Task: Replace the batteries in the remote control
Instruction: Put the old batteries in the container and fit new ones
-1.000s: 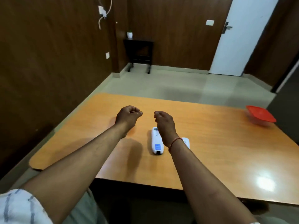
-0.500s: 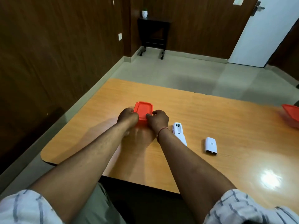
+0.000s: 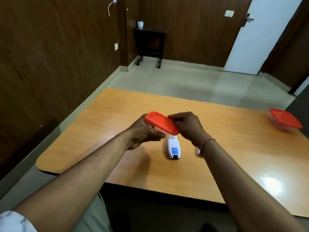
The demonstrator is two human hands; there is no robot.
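A small clear container with a red lid (image 3: 161,124) is held tilted above the wooden table (image 3: 234,148). My left hand (image 3: 145,131) grips its body from the left and below. My right hand (image 3: 187,126) pinches the lid's right edge. Under the container the white remote control (image 3: 173,149) lies back side up, with a blue label and its battery bay open at the near end. The remote's white battery cover (image 3: 198,151) peeks out just beside my right wrist, mostly hidden. No batteries can be seen.
A second red-lidded container (image 3: 286,122) stands near the table's far right edge. A dark side table (image 3: 149,46) with a small white pot (image 3: 140,24) is against the back wall. A white door (image 3: 254,36) is at the back right.
The red-lidded container has been lifted off the table and tilted over the remote. My right hand now grips the lid edge. The view has shifted a little to the right.
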